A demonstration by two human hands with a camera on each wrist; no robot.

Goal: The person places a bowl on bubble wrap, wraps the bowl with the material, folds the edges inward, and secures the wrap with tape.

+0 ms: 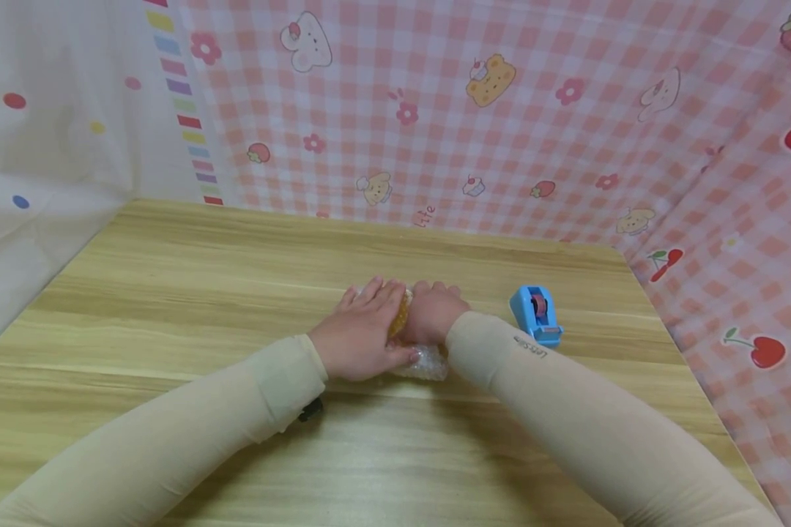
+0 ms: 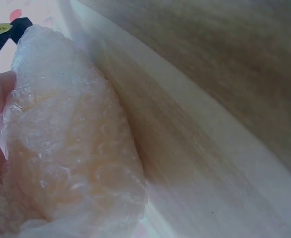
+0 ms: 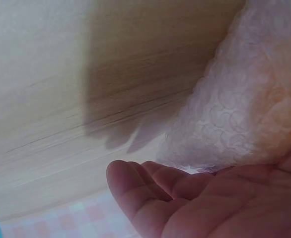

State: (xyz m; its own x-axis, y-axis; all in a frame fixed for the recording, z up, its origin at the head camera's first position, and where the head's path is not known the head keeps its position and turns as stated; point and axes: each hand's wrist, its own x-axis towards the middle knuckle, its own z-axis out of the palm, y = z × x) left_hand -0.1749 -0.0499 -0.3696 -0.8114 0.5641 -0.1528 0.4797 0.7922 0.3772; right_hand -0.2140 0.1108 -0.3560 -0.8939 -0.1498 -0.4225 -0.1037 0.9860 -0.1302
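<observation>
A bundle wrapped in clear bubble wrap [image 1: 428, 364] lies on the table between the two hands, with something yellow-orange showing through the layers. My left hand [image 1: 362, 333] rests across its left side, fingers straight and the thumb along the near end. In the left wrist view the wrapped bundle [image 2: 76, 134] fills the left half, thumb at its edge. My right hand [image 1: 433, 311] is against the bundle's right side. The right wrist view shows its fingers [image 3: 135, 193] lightly bent, the palm beside the wrap [image 3: 235, 114]. Both hands cover much of the bundle.
A blue tape dispenser [image 1: 537, 315] with a pinkish roll stands to the right of the hands on the wood-grain table [image 1: 204, 271]. Pink checked cloth [image 1: 395, 132] hangs behind and on the right, a white dotted one [image 1: 53, 110] on the left.
</observation>
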